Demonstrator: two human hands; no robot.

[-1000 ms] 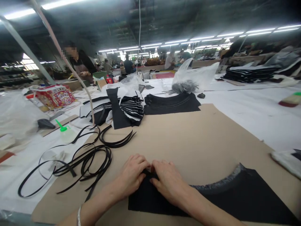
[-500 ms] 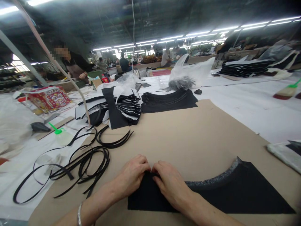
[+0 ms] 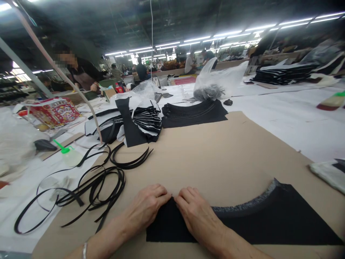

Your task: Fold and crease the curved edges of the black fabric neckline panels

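pressing flat black fabric piece [image 3: 269, 223]

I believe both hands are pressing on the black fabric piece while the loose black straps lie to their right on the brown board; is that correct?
Not quite: in the head view the loose black straps lie to the left of the hands, not the right. The left hand and right hand do press on the black fabric piece on the brown board.

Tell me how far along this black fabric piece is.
Done: a stack of similar black pieces lies farther up the cardboard sheet. In hand: left hand and right hand press one corner of the black fabric piece. Left: loose black strips lie unused beside it.
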